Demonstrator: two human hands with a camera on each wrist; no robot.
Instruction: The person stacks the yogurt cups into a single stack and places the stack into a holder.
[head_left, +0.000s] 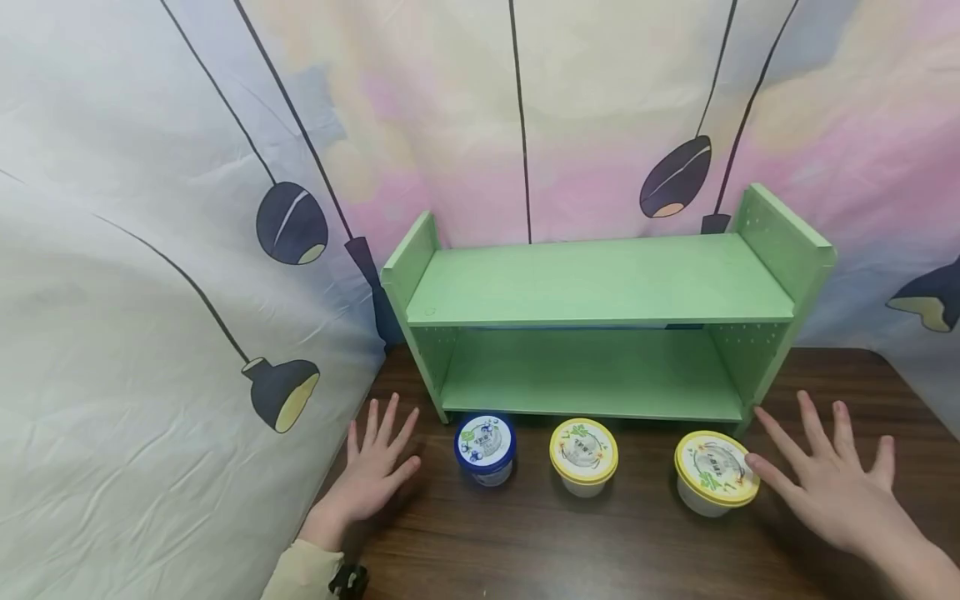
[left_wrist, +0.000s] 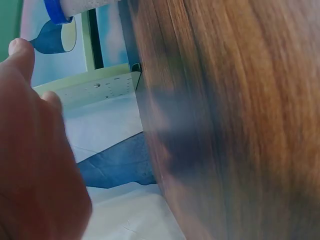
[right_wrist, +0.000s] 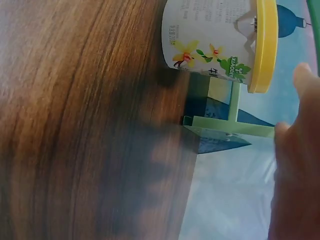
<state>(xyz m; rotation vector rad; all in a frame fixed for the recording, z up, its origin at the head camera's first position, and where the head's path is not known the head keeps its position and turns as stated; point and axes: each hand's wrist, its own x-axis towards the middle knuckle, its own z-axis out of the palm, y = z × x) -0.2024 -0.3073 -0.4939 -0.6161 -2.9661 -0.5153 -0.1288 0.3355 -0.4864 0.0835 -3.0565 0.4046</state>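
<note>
Beside the pale cloth (head_left: pixel 112 500) with its painted lamps, at the left side of the dark wooden table (head_left: pixel 525 554), the left hand (head_left: pixel 367 479) reaches out from a light sleeve (head_left: pixel 302 573) and a dark wristband (head_left: pixel 349 581). Its fingers are straight and fanned wide, with the thumb angled toward the middle; they grip nothing, and whether they touch the wood cannot be told. Just right of this hand, but apart from it, stands the blue-lidded tub (head_left: pixel 486 450), upright and close before the left part of the green shelf (head_left: pixel 600 279), a two-level unit at the back of the table. Next along, the middle yellow-lidded tub (head_left: pixel 583 457) stands upright in front of the shelf, well apart from both hands. Farther right, the right-hand yellow-lidded tub (head_left: pixel 716 473) stands upright near the shelf's right end, a little nearer the person than the others; its white side shows yellow flowers and green leaves in the right wrist view. At the far right, the right hand (head_left: pixel 836 492) has its fingers extended and broadly spread, holding nothing. Seen from the head, its thumb tip meets the lid's edge, but actual contact cannot be told.
</note>
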